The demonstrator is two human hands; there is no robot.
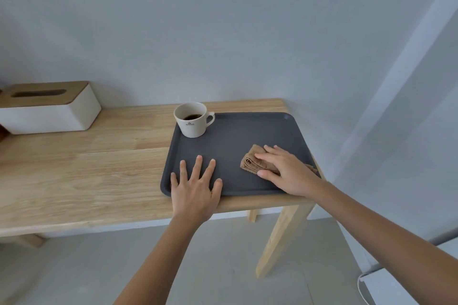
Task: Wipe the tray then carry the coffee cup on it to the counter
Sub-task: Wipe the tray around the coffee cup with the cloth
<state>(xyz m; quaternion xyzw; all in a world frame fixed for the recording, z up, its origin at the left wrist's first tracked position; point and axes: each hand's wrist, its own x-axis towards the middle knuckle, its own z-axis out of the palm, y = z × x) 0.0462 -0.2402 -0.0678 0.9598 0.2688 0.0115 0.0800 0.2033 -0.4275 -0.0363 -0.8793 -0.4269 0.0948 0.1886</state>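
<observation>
Here's the dark grey tray (pixel 238 141), sitting at the right end of a light wooden table (pixel 86 168), close to the table's near edge. The left hand (pixel 194 189) is down flat on the tray's near left corner, fingers spread wide, palm lapping over the rim, gripping nothing. Over on the right, the right hand (pixel 285 171) lies on a crumpled brown cloth (pixel 252 162), fingers laid across it and thumb tucked along its near side, pressing it onto the tray's near right part. Whether the fingers actually pinch the cloth or only press it flat is hard to tell from this angle. Part of the cloth pokes out past the hand toward the tray's right rim. Up in the far left corner of the tray stands the white coffee cup (pixel 190 120), upright, handle to the right, dark coffee low inside it. A white tissue box (pixel 49 112) with a wooden lid sits at the table's far left, well apart from the tray.
</observation>
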